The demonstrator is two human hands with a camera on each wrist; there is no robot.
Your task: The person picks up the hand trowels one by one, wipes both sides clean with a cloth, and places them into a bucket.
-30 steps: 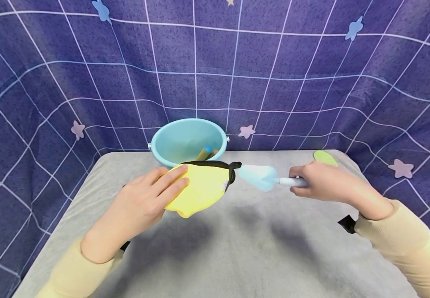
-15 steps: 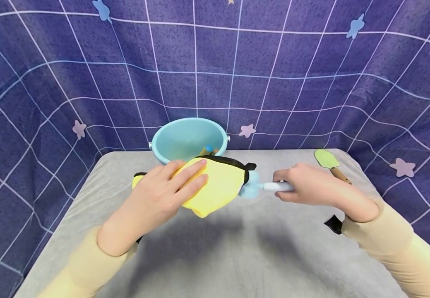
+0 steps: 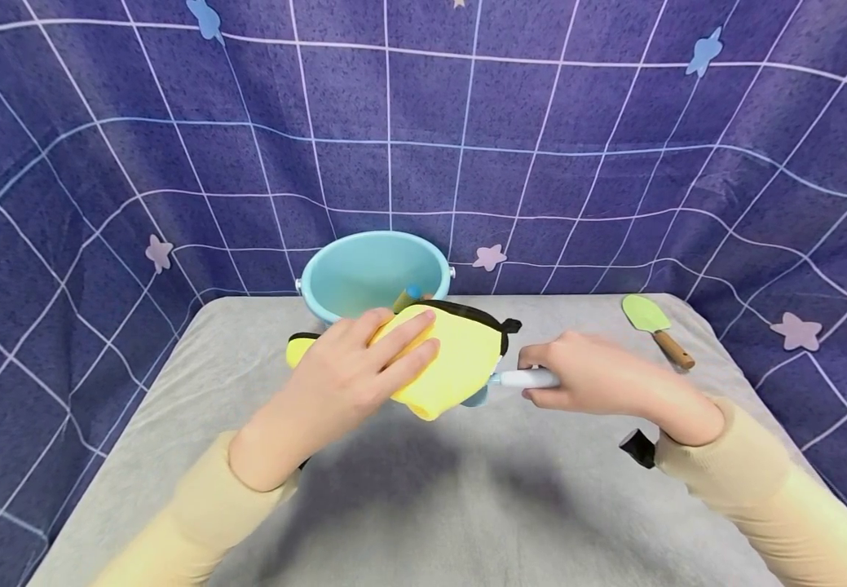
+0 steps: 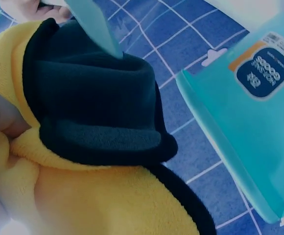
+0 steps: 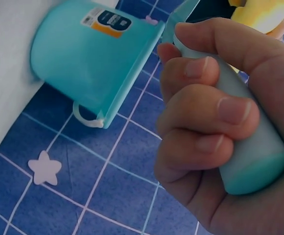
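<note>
My left hand [image 3: 335,391] holds a yellow cloth [image 3: 460,359] with black edging, a hanging loop and a dark side. In the left wrist view the dark side of the cloth [image 4: 93,98] lies folded like a pocket. My right hand [image 3: 588,375] grips the pale handle [image 3: 526,379] of a light-blue hand trowel, fingers curled round it. The head view shows the trowel's blade mostly hidden behind the cloth. From the left wrist, the blade [image 4: 95,24] appears in front of the dark side; contact cannot be told. Both hands are above the grey-covered table [image 3: 423,522].
A light-blue bucket [image 3: 350,285] stands at the table's back edge, with a blue-tipped yellowish item [image 3: 410,295] inside. A green trowel [image 3: 646,314] with a wooden handle lies at the back right. Purple gridded fabric [image 3: 540,147] hangs behind.
The left hand has moved right with the cloth. The right hand has moved left with the trowel, and its blade has slipped behind the cloth. The green trowel's handle has come into view.
</note>
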